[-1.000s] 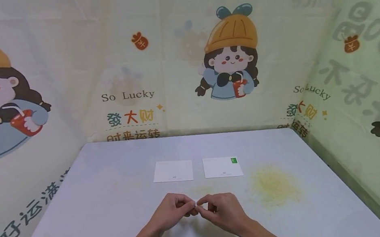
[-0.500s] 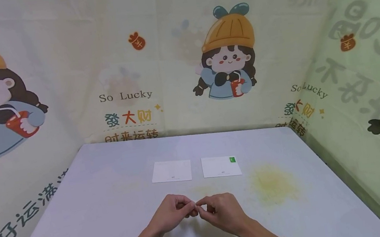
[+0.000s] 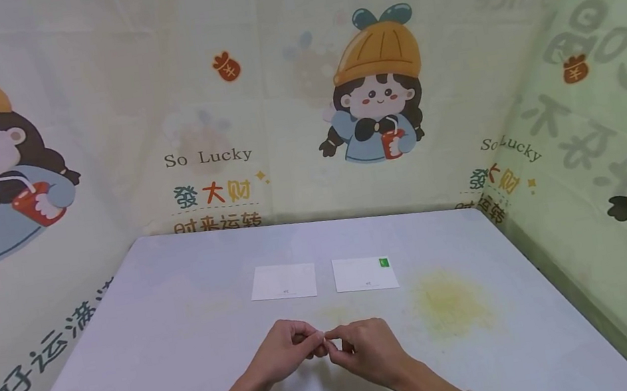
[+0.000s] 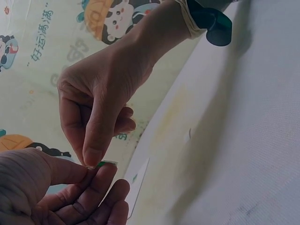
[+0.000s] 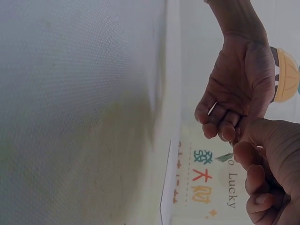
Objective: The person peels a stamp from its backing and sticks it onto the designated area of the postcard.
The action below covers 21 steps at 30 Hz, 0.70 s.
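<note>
Where the fingertips meet above the tabletop, the left hand (image 3: 285, 354) and the right hand (image 3: 373, 352) pinch a small, thin green-and-white paper-like piece (image 4: 108, 163), each between thumb and finger; the tips hide how much of it either covers. It is probably held this way because something so slight offers only edges to grasp, and lifting it gives both thumbs space underneath. In the right wrist view, a narrow white sliver (image 5: 212, 108) shows among the left hand's other, curled fingers, perhaps tucked there out of the way.

Beyond the hands, a plain white rectangular card (image 3: 282, 282) and a white rectangular card with a green corner patch (image 3: 362, 276) lie flat, side by side; the gap between them seems meant to separate their edges. The smooth white table (image 3: 188, 336) runs to side edges well apart from both hands, giving sideways room, while a printed cream cloth backdrop (image 3: 279, 126) bounds the far edge.
</note>
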Each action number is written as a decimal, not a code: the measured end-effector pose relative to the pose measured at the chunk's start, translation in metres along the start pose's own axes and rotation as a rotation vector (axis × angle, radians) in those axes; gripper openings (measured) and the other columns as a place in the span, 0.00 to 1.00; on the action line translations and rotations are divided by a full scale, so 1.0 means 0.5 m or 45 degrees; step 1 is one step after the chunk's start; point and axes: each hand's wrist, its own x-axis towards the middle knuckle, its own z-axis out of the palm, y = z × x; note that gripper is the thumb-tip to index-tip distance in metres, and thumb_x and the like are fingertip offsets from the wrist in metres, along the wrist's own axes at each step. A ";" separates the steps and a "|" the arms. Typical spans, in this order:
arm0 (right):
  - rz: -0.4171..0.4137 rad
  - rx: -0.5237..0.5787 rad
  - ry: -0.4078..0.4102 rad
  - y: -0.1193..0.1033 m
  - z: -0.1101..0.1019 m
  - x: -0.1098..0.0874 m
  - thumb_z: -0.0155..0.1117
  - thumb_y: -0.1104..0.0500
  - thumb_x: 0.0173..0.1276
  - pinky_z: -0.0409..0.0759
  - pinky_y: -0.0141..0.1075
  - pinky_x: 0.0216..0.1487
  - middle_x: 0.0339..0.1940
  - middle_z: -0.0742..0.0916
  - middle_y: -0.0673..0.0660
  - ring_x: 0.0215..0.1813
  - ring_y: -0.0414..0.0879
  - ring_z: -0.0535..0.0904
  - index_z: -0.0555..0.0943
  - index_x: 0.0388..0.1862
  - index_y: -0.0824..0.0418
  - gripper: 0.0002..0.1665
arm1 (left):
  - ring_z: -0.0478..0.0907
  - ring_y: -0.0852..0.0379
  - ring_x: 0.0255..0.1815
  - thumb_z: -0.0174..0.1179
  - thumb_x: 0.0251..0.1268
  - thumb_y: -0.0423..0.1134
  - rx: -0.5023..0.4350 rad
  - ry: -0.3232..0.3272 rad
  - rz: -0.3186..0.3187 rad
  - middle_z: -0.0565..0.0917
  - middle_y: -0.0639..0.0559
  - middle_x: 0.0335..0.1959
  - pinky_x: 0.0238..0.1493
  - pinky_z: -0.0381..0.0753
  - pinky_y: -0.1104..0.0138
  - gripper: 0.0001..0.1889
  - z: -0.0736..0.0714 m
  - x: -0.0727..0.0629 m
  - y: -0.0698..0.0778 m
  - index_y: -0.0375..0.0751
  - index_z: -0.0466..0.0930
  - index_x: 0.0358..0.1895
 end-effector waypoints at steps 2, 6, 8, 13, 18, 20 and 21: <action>-0.010 0.000 0.010 0.001 0.001 0.000 0.77 0.65 0.56 0.60 0.14 0.21 0.12 0.81 0.41 0.18 0.21 0.61 0.92 0.35 0.58 0.07 | 0.85 0.48 0.36 0.61 0.74 0.37 0.002 0.003 0.003 0.89 0.44 0.31 0.39 0.85 0.58 0.10 0.001 0.000 0.001 0.35 0.89 0.37; -0.022 -0.009 0.021 0.001 0.002 -0.002 0.77 0.65 0.55 0.56 0.14 0.20 0.11 0.80 0.41 0.18 0.20 0.59 0.92 0.35 0.59 0.08 | 0.85 0.47 0.36 0.61 0.73 0.36 0.004 0.010 0.003 0.89 0.43 0.31 0.40 0.85 0.59 0.10 0.003 0.001 0.003 0.35 0.89 0.37; -0.023 -0.014 0.022 0.002 0.003 -0.003 0.76 0.66 0.54 0.56 0.14 0.20 0.11 0.80 0.41 0.18 0.20 0.58 0.92 0.35 0.59 0.09 | 0.85 0.47 0.36 0.61 0.73 0.36 0.009 0.014 0.005 0.89 0.42 0.31 0.39 0.85 0.59 0.10 0.004 0.001 0.005 0.35 0.89 0.37; -0.019 -0.004 0.020 0.002 0.002 -0.004 0.75 0.67 0.53 0.57 0.14 0.20 0.11 0.80 0.42 0.18 0.20 0.58 0.92 0.35 0.60 0.09 | 0.85 0.49 0.36 0.61 0.73 0.36 0.052 0.024 0.018 0.89 0.45 0.31 0.39 0.84 0.61 0.10 0.004 -0.001 0.009 0.35 0.88 0.37; 0.017 0.023 0.010 0.000 0.001 -0.004 0.74 0.68 0.53 0.59 0.15 0.20 0.11 0.81 0.42 0.18 0.20 0.60 0.92 0.35 0.61 0.09 | 0.86 0.46 0.36 0.60 0.74 0.35 0.082 0.020 0.045 0.89 0.45 0.31 0.37 0.82 0.67 0.10 0.004 -0.002 0.009 0.34 0.88 0.38; 0.041 0.031 0.007 -0.001 0.000 -0.004 0.74 0.68 0.54 0.60 0.15 0.20 0.11 0.81 0.42 0.18 0.20 0.61 0.92 0.35 0.60 0.09 | 0.86 0.45 0.37 0.60 0.74 0.35 0.086 0.017 0.049 0.89 0.43 0.31 0.36 0.80 0.69 0.10 0.005 -0.003 0.008 0.34 0.88 0.38; 0.055 0.033 0.006 -0.002 0.000 -0.003 0.74 0.67 0.54 0.60 0.15 0.20 0.11 0.80 0.42 0.18 0.20 0.61 0.92 0.35 0.60 0.09 | 0.86 0.45 0.37 0.60 0.74 0.35 0.093 0.017 0.048 0.89 0.43 0.31 0.36 0.80 0.70 0.10 0.005 -0.003 0.008 0.35 0.88 0.38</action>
